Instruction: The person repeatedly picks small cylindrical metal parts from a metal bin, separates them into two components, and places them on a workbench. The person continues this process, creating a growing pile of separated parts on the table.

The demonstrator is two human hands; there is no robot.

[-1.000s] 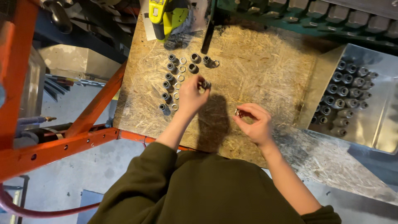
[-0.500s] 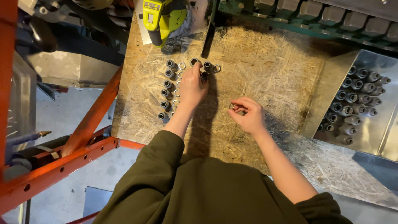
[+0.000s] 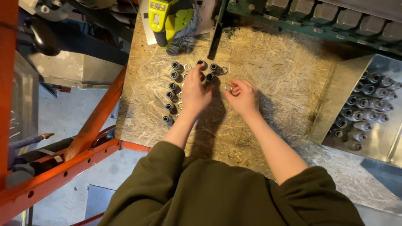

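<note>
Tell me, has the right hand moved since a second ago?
Yes. The right hand moved up the board, toward the row of small grey metal cylinders.

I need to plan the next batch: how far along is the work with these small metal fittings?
Done: a column of fittings stands on the board. In hand: the left hand reaches among the top row, and the right hand pinches a small ring. Left: many fittings still fill the metal tray.
</note>
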